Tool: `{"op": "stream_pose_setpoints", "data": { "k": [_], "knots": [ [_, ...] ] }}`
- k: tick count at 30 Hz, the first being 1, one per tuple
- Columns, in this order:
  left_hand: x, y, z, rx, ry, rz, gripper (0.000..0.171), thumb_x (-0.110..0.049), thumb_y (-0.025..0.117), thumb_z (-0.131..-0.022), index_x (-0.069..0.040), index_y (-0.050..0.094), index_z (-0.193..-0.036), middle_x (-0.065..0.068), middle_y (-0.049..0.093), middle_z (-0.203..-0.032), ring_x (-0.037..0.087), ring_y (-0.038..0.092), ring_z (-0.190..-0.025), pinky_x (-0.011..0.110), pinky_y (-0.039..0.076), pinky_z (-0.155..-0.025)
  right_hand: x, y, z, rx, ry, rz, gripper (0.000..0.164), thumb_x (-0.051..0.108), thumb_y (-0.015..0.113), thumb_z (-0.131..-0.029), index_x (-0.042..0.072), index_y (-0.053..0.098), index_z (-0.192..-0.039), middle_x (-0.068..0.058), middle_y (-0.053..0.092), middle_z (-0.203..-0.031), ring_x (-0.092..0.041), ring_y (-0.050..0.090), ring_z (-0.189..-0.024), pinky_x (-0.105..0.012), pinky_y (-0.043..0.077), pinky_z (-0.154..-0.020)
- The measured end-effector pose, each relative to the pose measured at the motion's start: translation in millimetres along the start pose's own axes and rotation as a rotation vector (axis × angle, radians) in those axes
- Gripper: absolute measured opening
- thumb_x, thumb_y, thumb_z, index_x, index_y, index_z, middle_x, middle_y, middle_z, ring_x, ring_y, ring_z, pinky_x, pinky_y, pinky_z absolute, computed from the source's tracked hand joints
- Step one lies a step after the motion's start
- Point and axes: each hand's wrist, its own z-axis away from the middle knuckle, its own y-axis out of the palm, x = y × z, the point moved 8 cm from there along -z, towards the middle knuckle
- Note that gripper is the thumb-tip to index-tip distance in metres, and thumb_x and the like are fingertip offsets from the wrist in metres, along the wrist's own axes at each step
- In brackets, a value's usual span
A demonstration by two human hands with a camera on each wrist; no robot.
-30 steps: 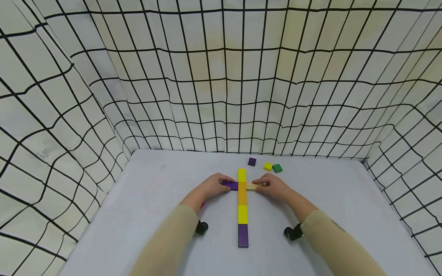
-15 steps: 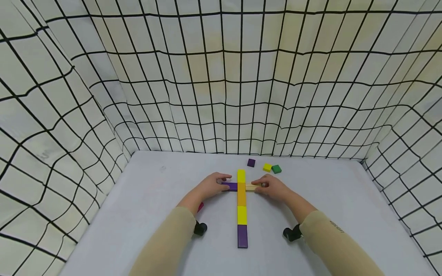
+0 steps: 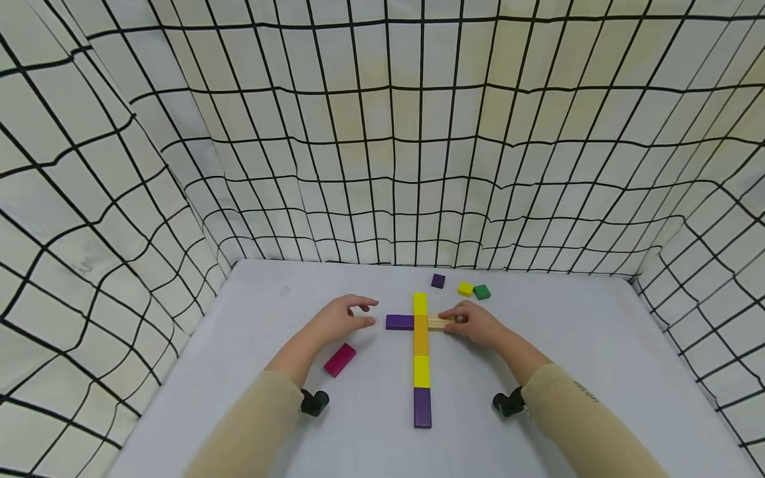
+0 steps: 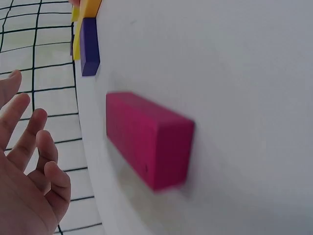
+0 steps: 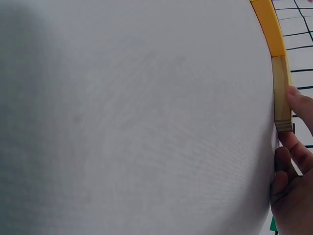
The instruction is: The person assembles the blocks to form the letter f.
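A column of blocks lies on the white table: a yellow block (image 3: 421, 303) at the far end, an orange block (image 3: 421, 335), another yellow block (image 3: 421, 372) and a purple block (image 3: 422, 407) nearest. A second purple block (image 3: 399, 322) touches the column's left side. On the right side a plain wooden block (image 5: 282, 90) meets the orange one, pinched by my right hand (image 3: 478, 324) between thumb and fingers. My left hand (image 3: 335, 320) hovers left of the second purple block, fingers loose, holding nothing. Below it lies a magenta block (image 4: 146, 137).
At the back of the table lie a small dark purple block (image 3: 438, 281), a small yellow block (image 3: 465, 289) and a green block (image 3: 481, 292). Black netting (image 3: 391, 139) over pale walls surrounds the table on the far side and both sides.
My left hand has let go of the second purple block and drawn back to the left, uncovering the magenta block. The right hand keeps its place on the wooden block.
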Motion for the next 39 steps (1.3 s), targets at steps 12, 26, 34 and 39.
{"op": "stream_pose_setpoints", "data": {
  "k": [12, 26, 34, 39],
  "knots": [
    [33.9, -33.8, 47.0, -0.021, -0.054, -0.001, 0.046, -0.032, 0.072, -0.091, -0.023, 0.063, -0.135, 0.003, 0.061, -0.125, 0.024, 0.050, -0.103, 0.033, 0.048, -0.071, -4, 0, -2, -0.005, -0.015, 0.007, 0.027, 0.030, 0.072, -0.092, 0.027, 0.074, -0.119, 0.002, 0.058, -0.102, -0.019, 0.049, -0.089, -0.031, 0.043, -0.074],
    [51.5, -15.5, 63.3, 0.004, -0.125, -0.094, 0.043, -0.025, 0.074, -0.089, -0.023, 0.066, -0.131, 0.002, 0.062, -0.121, 0.020, 0.054, -0.095, 0.035, 0.050, -0.074, -5, 0, -2, -0.022, -0.014, -0.011, 0.026, 0.028, 0.073, -0.091, 0.028, 0.075, -0.117, 0.002, 0.058, -0.100, -0.019, 0.049, -0.088, -0.032, 0.043, -0.075],
    [50.0, 2.9, 68.3, 0.041, -0.149, -0.178, 0.051, -0.025, 0.078, -0.085, -0.016, 0.063, -0.133, 0.008, 0.059, -0.124, 0.028, 0.055, -0.113, 0.051, 0.049, -0.091, -6, 1, -1, -0.023, -0.014, -0.008, 0.026, 0.029, 0.072, -0.092, 0.029, 0.074, -0.117, 0.003, 0.059, -0.103, -0.019, 0.049, -0.089, -0.032, 0.043, -0.075],
    [48.9, 7.8, 68.2, 0.039, -0.149, -0.190, 0.051, -0.024, 0.080, -0.083, -0.013, 0.064, -0.130, 0.008, 0.059, -0.120, 0.025, 0.056, -0.108, 0.047, 0.050, -0.088, -6, -1, 0, -0.026, -0.010, -0.010, 0.027, 0.030, 0.073, -0.092, 0.030, 0.074, -0.118, 0.003, 0.058, -0.104, -0.018, 0.049, -0.090, -0.032, 0.043, -0.075]
  ]
}}
